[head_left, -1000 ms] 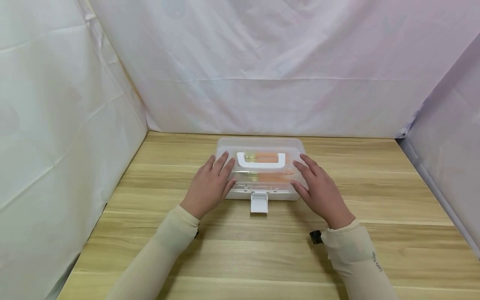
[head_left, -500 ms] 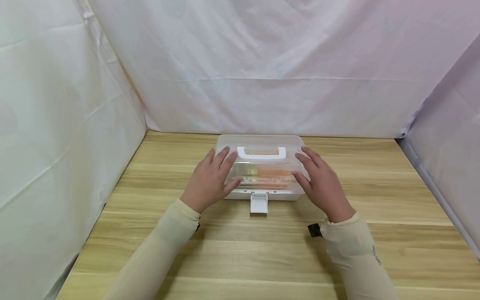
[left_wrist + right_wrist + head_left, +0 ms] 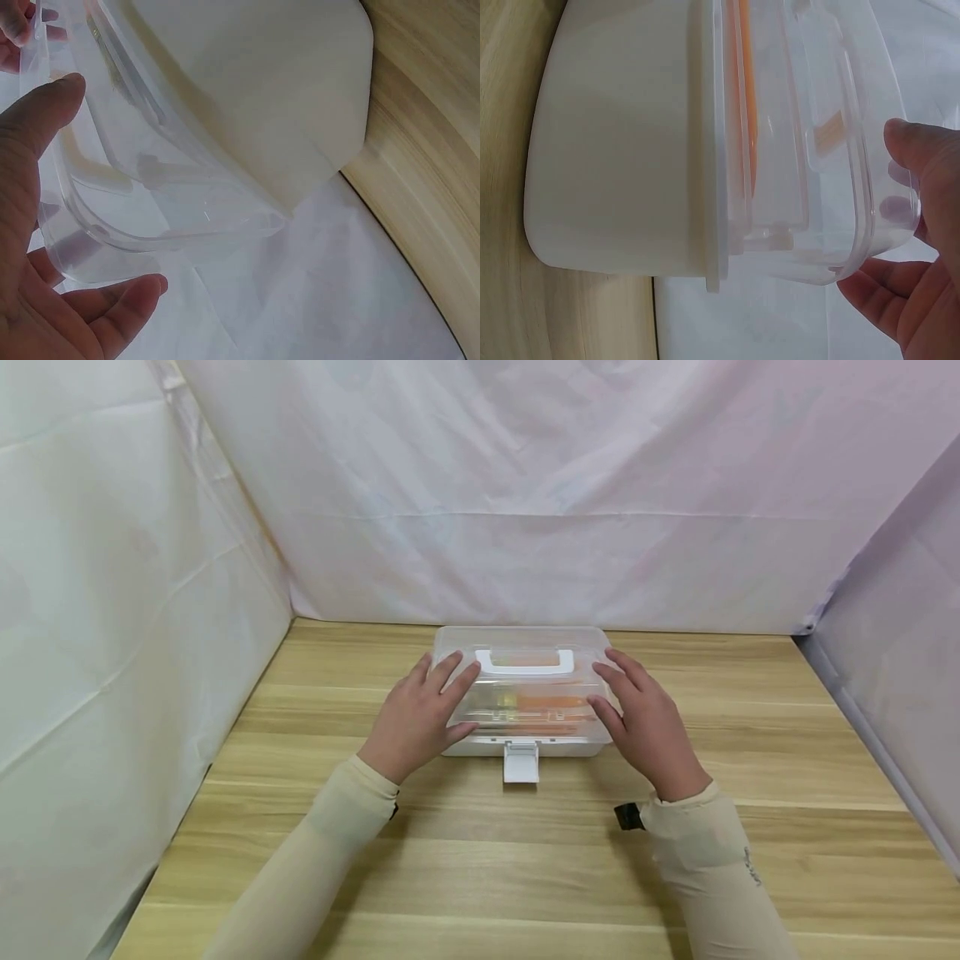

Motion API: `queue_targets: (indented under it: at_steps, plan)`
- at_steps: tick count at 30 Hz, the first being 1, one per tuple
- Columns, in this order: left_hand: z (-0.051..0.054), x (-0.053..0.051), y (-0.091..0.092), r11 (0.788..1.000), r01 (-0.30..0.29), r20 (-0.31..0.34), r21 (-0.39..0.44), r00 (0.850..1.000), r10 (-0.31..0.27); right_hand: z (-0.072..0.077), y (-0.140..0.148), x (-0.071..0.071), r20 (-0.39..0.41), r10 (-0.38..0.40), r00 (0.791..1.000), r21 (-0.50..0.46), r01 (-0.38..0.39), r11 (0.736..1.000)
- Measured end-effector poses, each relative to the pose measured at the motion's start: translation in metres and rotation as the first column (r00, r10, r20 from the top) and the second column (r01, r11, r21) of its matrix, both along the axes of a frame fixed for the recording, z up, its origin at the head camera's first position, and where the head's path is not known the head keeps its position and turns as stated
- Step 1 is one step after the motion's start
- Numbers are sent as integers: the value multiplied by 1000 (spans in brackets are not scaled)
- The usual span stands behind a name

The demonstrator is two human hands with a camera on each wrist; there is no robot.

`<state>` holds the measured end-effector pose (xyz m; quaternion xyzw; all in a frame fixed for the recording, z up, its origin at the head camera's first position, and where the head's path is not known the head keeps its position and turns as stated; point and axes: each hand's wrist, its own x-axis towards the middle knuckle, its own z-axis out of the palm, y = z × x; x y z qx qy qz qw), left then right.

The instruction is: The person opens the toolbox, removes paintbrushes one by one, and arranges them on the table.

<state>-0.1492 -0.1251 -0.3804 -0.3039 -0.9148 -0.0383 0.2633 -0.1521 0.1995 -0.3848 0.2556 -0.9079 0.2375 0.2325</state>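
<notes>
A storage box with a white base (image 3: 622, 142) and a clear lid (image 3: 525, 639) stands at the back of the table. The lid's front edge is raised a little off the base. On the lid's left side, my left hand (image 3: 411, 722) holds it between thumb and fingers. Its right side is held the same way by my right hand (image 3: 651, 727). A white carry handle (image 3: 525, 669) lies on the lid. Orange and yellow long items (image 3: 551, 702), their kind unclear, show through the plastic. At the front, the white latch (image 3: 521, 764) hangs undone.
The wood-grain table (image 3: 495, 877) stretches in front of the box. Behind it hangs a white cloth (image 3: 525, 560), close to the box's back, with further cloth at the left (image 3: 135, 568) and right sides.
The lid's front edge and handle have risen and tipped back, leaving a gap above the base. Both hands have moved slightly up with the lid.
</notes>
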Motion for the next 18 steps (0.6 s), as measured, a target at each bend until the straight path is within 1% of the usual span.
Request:
queue_targets:
  at_steps: [3, 6, 11, 15, 18]
  plan:
    - [0, 0, 0, 1000, 5, -3, 2, 1000, -5, 0, -1, 1, 7, -2, 1000, -13, 2, 1000]
    - [0, 0, 0, 1000, 7, 8, 1, 1000, -7, 0, -1, 2, 11, -2, 1000, -33, 2, 999]
    - [3, -1, -1, 1000, 12, 26, 1, 1000, -12, -2, -4, 2, -25, -1, 1000, -47, 0, 999]
    - [6, -2, -3, 999, 43, 41, 23, 998, -43, -3, -6, 4, -54, -2, 999, -54, -1, 999]
    - [8, -3, -6, 997, 65, 52, 45, 996, -67, -3, -8, 7, -60, 0, 998, -52, -3, 999]
